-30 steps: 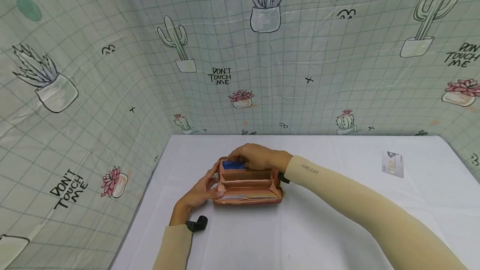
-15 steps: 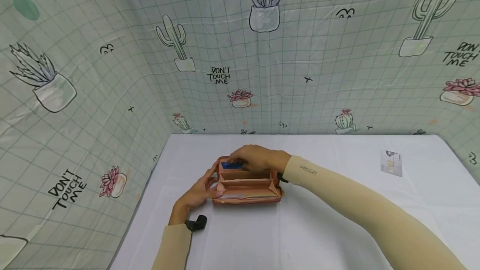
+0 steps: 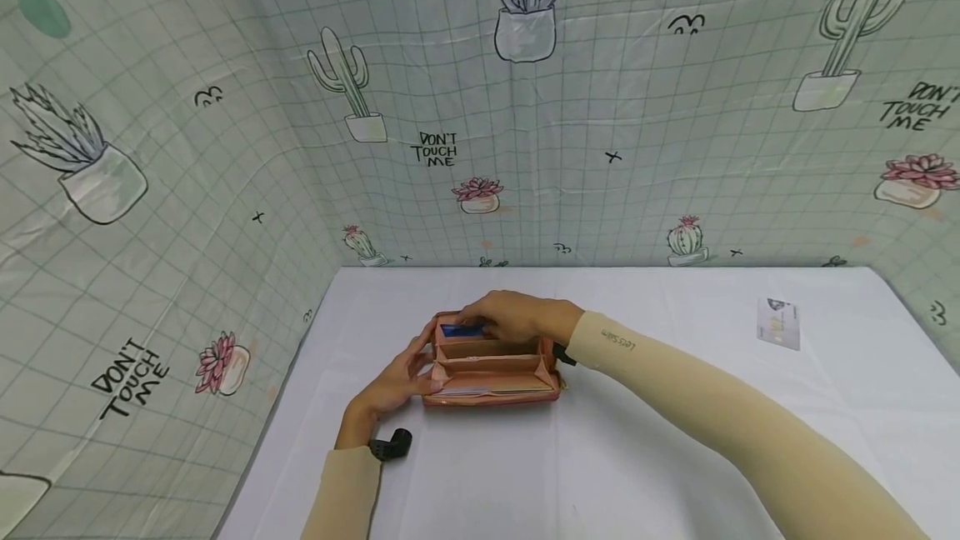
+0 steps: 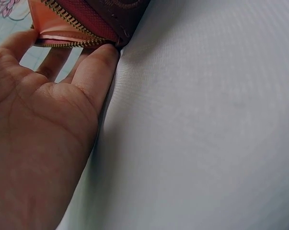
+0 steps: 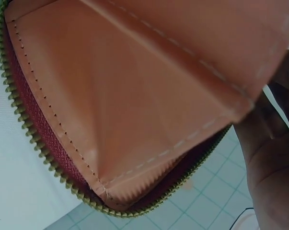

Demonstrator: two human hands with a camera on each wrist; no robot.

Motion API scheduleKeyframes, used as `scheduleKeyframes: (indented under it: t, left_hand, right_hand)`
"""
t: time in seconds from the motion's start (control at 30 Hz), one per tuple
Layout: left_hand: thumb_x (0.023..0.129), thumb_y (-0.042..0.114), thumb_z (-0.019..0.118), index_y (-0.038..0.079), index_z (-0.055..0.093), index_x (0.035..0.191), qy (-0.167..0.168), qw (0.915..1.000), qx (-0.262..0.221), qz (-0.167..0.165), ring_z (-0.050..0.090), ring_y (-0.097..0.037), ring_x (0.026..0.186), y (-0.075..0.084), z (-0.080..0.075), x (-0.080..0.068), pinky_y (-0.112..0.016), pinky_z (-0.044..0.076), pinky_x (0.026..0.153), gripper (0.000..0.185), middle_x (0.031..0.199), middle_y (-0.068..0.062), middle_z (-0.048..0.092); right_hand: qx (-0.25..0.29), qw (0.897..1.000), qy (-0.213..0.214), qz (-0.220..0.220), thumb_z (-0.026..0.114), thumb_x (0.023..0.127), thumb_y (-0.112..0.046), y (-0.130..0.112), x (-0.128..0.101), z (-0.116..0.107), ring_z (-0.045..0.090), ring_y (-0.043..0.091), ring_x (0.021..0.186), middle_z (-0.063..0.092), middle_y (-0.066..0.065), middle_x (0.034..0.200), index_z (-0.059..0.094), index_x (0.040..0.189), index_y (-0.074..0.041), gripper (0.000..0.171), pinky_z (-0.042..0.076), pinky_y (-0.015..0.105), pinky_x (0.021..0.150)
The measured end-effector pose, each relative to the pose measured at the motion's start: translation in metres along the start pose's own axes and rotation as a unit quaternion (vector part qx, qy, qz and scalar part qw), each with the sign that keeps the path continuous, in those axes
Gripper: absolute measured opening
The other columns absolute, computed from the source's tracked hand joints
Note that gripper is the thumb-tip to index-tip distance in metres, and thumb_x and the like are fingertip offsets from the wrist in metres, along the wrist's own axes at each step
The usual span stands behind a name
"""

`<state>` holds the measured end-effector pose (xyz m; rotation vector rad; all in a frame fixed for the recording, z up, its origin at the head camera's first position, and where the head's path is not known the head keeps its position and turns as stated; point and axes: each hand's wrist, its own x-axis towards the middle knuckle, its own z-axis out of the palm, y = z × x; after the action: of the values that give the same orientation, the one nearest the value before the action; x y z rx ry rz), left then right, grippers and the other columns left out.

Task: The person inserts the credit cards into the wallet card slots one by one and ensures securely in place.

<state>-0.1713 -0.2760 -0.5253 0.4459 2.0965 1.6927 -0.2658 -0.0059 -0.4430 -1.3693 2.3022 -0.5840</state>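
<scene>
A pinkish-tan zip wallet (image 3: 495, 363) lies spread open on the table, its inner compartments facing up. At its left end my left hand (image 3: 393, 382) holds it, thumb on the near flap and fingers at the far corner. The left wrist view has fingertips against the wallet's brass zip edge (image 4: 82, 43). Over the far flap, my right hand (image 3: 510, 315) pinches a blue card (image 3: 459, 330) at the far pocket; its fingertips are hidden. The right wrist view shows the wallet's folded side gusset (image 5: 115, 96) with part of the right hand (image 5: 273, 163) beyond.
A pale card (image 3: 778, 323) lies flat at the far right of the white table (image 3: 637, 473). Paper edges (image 3: 517, 392) show in the wallet's near pocket. A cactus-printed cloth (image 3: 570, 107) hangs behind and to the left.
The blue card shows slightly less above its pocket than a second ago. Both hands stay almost where they were on the wallet; the whole view has shifted a little.
</scene>
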Motion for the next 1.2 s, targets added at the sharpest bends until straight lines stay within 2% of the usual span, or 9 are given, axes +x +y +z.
scheduleKeyframes:
  t: [0.2, 0.43, 0.53, 0.63, 0.7, 0.8, 0.97, 1.1, 1.2]
  left_hand:
    - [0.097, 0.022, 0.079, 0.023, 0.001, 0.172, 0.003, 0.9998, -0.015, -0.009, 0.03, -0.044, 0.153, -0.001, 0.001, 0.0, -0.058, 0.023, 0.125, 0.108, 0.178, -0.014, -0.001]
    - [0.097, 0.027, 0.079, 0.024, 0.001, 0.172, 0.005, 0.9999, 0.004, -0.015, 0.026, -0.047, 0.155, -0.001, 0.003, -0.001, -0.062, 0.026, 0.122, 0.108, 0.178, -0.013, 0.0]
    - [0.097, 0.025, 0.079, 0.026, 0.002, 0.172, 0.006, 0.9998, -0.003, -0.017, 0.028, -0.044, 0.154, -0.001, 0.004, -0.001, -0.056, 0.028, 0.123, 0.108, 0.178, -0.011, 0.003]
    - [0.096, 0.022, 0.08, 0.025, 0.002, 0.172, 0.004, 0.9998, -0.011, -0.016, 0.029, -0.042, 0.154, 0.0, 0.003, -0.001, -0.05, 0.028, 0.124, 0.109, 0.178, -0.01, 0.001]
    - [0.097, 0.021, 0.079, 0.025, 0.001, 0.172, 0.004, 0.9998, -0.006, -0.017, 0.029, -0.042, 0.154, 0.002, 0.002, -0.001, -0.049, 0.03, 0.123, 0.108, 0.178, -0.01, 0.0]
    - [0.098, 0.02, 0.078, 0.023, 0.0, 0.172, 0.003, 0.9999, 0.002, -0.014, 0.027, -0.045, 0.154, 0.003, 0.003, -0.002, -0.055, 0.028, 0.123, 0.107, 0.178, -0.012, -0.005]
    - [0.098, 0.018, 0.077, 0.021, 0.0, 0.172, 0.002, 1.0, -0.002, -0.009, 0.028, -0.046, 0.153, 0.003, 0.003, -0.002, -0.056, 0.028, 0.123, 0.107, 0.178, -0.014, -0.005]
    - [0.098, 0.019, 0.077, 0.021, 0.0, 0.172, 0.001, 1.0, -0.002, -0.007, 0.029, -0.046, 0.152, 0.002, 0.002, -0.002, -0.039, 0.035, 0.119, 0.107, 0.177, -0.015, -0.005]
    - [0.097, 0.02, 0.078, 0.02, -0.001, 0.172, -0.003, 0.9999, -0.011, -0.002, 0.029, -0.046, 0.152, 0.0, 0.002, -0.001, -0.025, 0.037, 0.114, 0.109, 0.177, -0.015, -0.006]
  right_hand:
    - [0.008, 1.0, -0.007, 0.008, 0.05, 0.11, 0.0, -0.001, -0.006, -0.001, 0.059, 0.024, 0.137, 0.062, 0.008, 0.15, 0.056, 0.156, -0.014, 0.049, 0.047, 0.042, 0.114]
    - [0.077, 0.997, -0.006, -0.013, 0.047, 0.107, 0.007, 0.004, -0.017, -0.002, 0.056, 0.027, 0.14, 0.063, 0.014, 0.148, 0.053, 0.154, -0.003, 0.049, 0.044, 0.043, 0.117]
    - [0.09, 0.995, 0.026, -0.025, 0.052, 0.107, 0.005, 0.005, -0.028, -0.006, 0.06, 0.028, 0.136, 0.065, 0.015, 0.145, 0.057, 0.15, -0.002, 0.044, 0.048, 0.044, 0.113]
    - [0.103, 0.991, 0.08, -0.025, 0.056, 0.106, 0.003, 0.008, -0.046, -0.013, 0.063, 0.031, 0.132, 0.066, 0.015, 0.142, 0.062, 0.146, -0.002, 0.041, 0.052, 0.046, 0.108]
    - [0.116, 0.985, 0.124, -0.018, 0.059, 0.104, 0.004, 0.012, -0.061, -0.017, 0.064, 0.033, 0.128, 0.067, 0.016, 0.139, 0.064, 0.142, -0.001, 0.039, 0.054, 0.047, 0.105]
    - [0.124, 0.973, 0.195, 0.011, 0.061, 0.101, 0.007, 0.025, -0.089, -0.016, 0.066, 0.035, 0.122, 0.069, 0.019, 0.134, 0.068, 0.136, 0.0, 0.036, 0.056, 0.049, 0.1]
    - [0.122, 0.942, 0.3, 0.084, 0.065, 0.099, 0.009, 0.055, -0.138, -0.007, 0.069, 0.036, 0.111, 0.072, 0.019, 0.126, 0.07, 0.128, 0.001, 0.031, 0.059, 0.048, 0.089]
    - [0.127, 0.92, 0.346, 0.133, 0.066, 0.098, 0.009, 0.076, -0.177, 0.002, 0.07, 0.039, 0.108, 0.072, 0.022, 0.122, 0.069, 0.126, 0.004, 0.029, 0.06, 0.042, 0.087]
    - [0.12, 0.909, 0.367, 0.157, 0.067, 0.097, 0.009, 0.089, -0.205, 0.006, 0.07, 0.04, 0.107, 0.072, 0.024, 0.121, 0.069, 0.125, 0.007, 0.028, 0.059, 0.029, 0.087]
